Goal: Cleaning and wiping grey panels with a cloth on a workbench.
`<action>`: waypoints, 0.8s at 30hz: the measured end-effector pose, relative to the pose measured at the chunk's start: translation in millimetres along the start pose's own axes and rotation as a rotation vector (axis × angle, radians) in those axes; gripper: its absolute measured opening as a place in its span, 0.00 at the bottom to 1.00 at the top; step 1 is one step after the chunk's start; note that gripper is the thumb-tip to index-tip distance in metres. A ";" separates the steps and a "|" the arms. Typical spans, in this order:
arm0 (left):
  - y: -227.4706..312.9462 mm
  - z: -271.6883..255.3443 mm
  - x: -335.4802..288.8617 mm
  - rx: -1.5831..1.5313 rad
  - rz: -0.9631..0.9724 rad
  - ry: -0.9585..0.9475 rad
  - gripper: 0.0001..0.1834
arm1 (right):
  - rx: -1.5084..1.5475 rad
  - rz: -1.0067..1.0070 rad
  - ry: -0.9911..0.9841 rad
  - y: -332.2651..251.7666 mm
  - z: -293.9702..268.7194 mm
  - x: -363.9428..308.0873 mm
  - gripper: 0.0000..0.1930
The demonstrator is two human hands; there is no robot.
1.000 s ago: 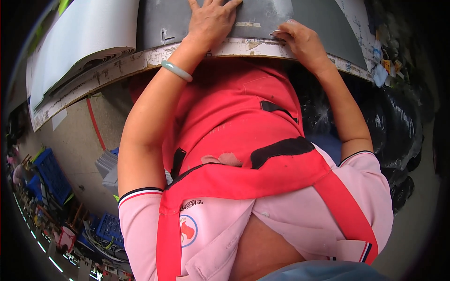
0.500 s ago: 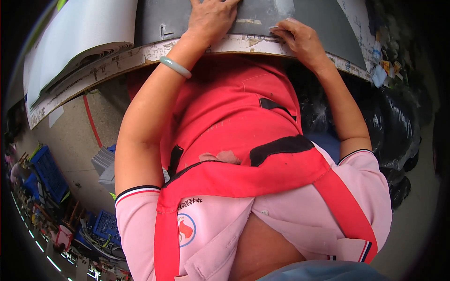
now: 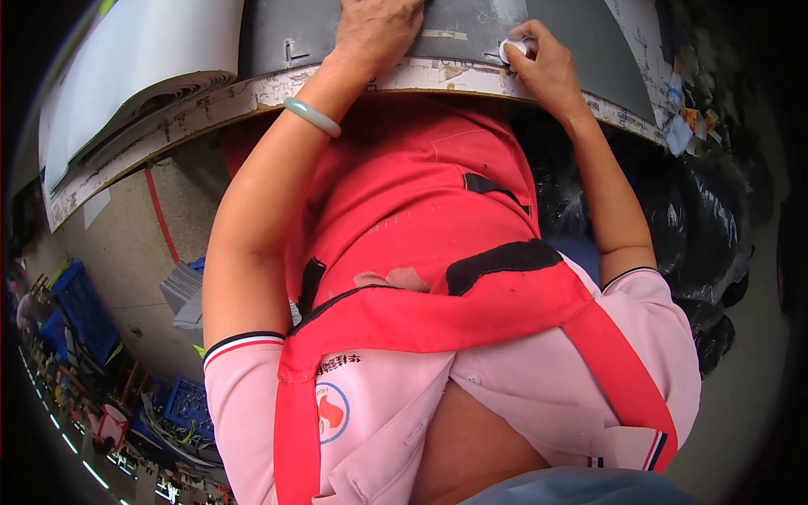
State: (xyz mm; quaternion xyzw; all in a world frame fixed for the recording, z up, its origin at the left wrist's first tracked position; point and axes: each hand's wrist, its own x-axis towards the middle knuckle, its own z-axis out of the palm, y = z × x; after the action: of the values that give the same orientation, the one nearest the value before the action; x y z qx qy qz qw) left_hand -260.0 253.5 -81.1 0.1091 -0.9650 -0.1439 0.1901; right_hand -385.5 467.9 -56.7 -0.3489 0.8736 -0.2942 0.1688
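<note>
Across the table lies a dark grey sheet. My left hand, a pale green bangle on its forearm, rests flat on the sheet; its fingertips are cut off by the upper picture edge. My right hand is closed in a pinch around a small round white disc, held at the sheet's near edge. What the disc is made of I cannot make out. A light tape strip sits on the sheet between my hands, and an L-shaped mark lies left of my left hand.
A thick roll of pale sheet material lies on the table's left. The table's worn white edge runs before my red apron. Black plastic bags stand at right; blue crates are on the floor at left.
My right hand has turned and lifted slightly, so the white disc now shows its round face. My left hand stays on the sheet, nearly unmoved. The view has shifted slightly.
</note>
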 end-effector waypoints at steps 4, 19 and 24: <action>-4.3 2.8 2.2 0.007 0.025 0.023 0.16 | 0.140 0.139 -0.309 -7.6 -26.3 12.8 0.14; -8.1 13.5 -6.1 0.051 0.013 0.031 0.19 | -0.249 -0.412 0.224 14.9 -18.6 174.0 0.11; -12.9 17.8 -3.9 0.044 0.026 0.045 0.20 | -0.237 -0.469 0.204 11.1 -9.5 188.0 0.09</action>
State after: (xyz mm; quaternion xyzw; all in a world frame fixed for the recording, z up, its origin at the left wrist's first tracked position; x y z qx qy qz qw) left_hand -261.7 246.7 -102.3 0.1042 -0.9648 -0.1175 0.2110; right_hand -527.5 344.8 -73.2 -0.5275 0.8097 -0.2547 -0.0347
